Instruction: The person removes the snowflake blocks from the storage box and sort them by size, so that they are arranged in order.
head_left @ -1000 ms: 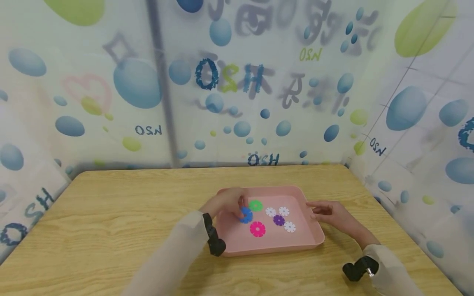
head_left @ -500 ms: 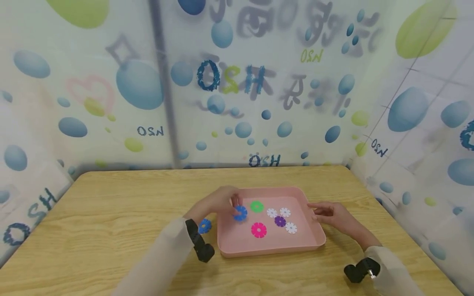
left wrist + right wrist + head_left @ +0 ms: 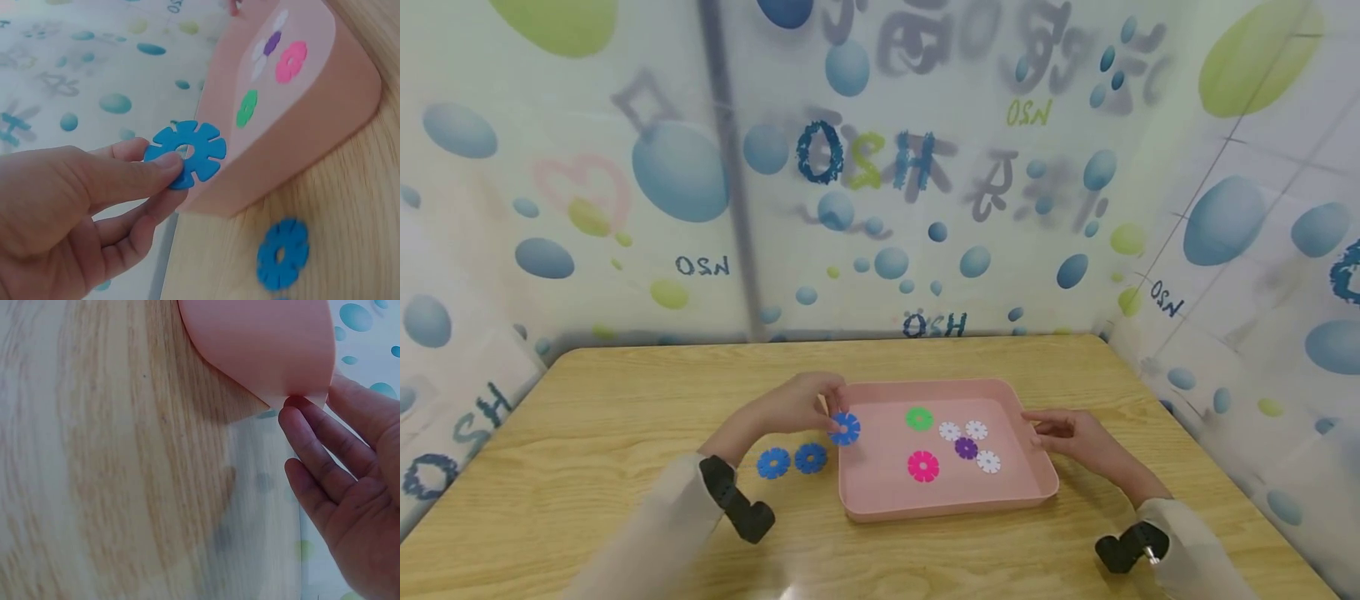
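Note:
My left hand point(image 3: 801, 404) pinches a blue notched plastic disc point(image 3: 200, 153) with a round hole, thumb on its face. The disc overlaps the left rim of the pink tray point(image 3: 951, 507) in the head view. Two more blue discs point(image 3: 810, 458) lie on the table left of the tray. Inside the tray are a green disc point(image 3: 919, 418), a pink disc point(image 3: 923, 467), a purple disc point(image 3: 966, 448) and several small white discs point(image 3: 988, 462). My right hand point(image 3: 1075, 433) holds the tray's right edge, thumb over the rim and fingertips against the outer wall point(image 3: 269, 350).
The tray stands on a wooden table point(image 3: 625, 417). Around the table hang pale curtains point(image 3: 880, 233) printed with blue and green drops. Black wrist cameras point(image 3: 737, 500) sit on both sleeves.
My left hand has moved left from over the tray's inside to its left rim, carrying the blue disc. The blue discs on the table have come out from behind the arm. The right hand stays put.

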{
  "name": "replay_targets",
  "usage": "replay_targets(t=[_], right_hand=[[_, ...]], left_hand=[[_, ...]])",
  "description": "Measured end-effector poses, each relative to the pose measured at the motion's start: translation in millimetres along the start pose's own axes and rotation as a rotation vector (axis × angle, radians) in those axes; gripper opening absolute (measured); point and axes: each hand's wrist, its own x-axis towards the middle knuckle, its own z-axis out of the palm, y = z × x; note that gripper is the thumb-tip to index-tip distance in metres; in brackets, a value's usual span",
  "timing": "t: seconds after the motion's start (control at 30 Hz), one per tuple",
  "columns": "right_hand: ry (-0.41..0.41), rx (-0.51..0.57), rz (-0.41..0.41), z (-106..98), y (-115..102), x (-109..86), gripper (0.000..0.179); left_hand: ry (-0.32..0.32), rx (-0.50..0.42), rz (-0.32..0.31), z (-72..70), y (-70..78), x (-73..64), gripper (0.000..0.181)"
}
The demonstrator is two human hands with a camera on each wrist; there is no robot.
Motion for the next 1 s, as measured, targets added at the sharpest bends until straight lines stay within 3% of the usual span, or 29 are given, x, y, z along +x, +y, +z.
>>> replay_targets(t=[0.3,0.57,0.77,1.0], right_hand=[[0.001,-0.022,0.016,1,7,0.4,0.045],[0.006,-0.043,0.012,0,8,1.9,0.045],[0.003,-0.048,0.012,0,7,2.5,0.045],[0.001,-0.039,0.016,0,7,2.3,0.045]], left_hand=[[-0.025,-0.064,-0.043,-28.8,-23.9,-46.8,0.019],[-0.103,-0.117,-0.081,-47.5,-53.8,-84.1,0.018],[-0.104,-0.097,-0.134,-48.1,-74.1,-97.3,0.016],[-0.098,-0.129,-0.162,-41.9,-80.4,-100.9,0.015]])
